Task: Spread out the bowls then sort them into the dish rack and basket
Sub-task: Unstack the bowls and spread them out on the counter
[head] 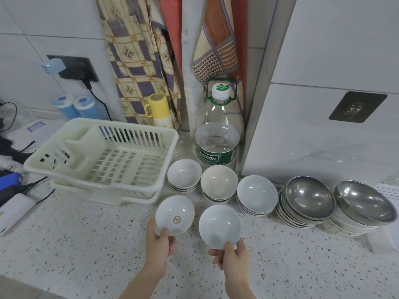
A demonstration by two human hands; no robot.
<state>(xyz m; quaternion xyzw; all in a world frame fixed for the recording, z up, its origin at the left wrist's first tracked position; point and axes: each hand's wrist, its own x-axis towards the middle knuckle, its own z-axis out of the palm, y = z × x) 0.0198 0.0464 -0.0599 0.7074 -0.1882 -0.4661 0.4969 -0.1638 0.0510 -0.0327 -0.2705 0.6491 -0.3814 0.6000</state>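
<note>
On the speckled table (86, 234), far left, sits my empty cream dish rack (103, 156). Next, my left hand (158, 244) has its grip closed on the rim of a white bowl with a red mark (174, 215); my right hand (232, 256) pinches a plain white bowl (219, 226) likewise. Behind stand three ceramic stacks (219, 183), then two steel bowl stacks (309, 195). Glazed ceramic looks slippery and breakable, so I judge thumb-over-rim safest.
</note>
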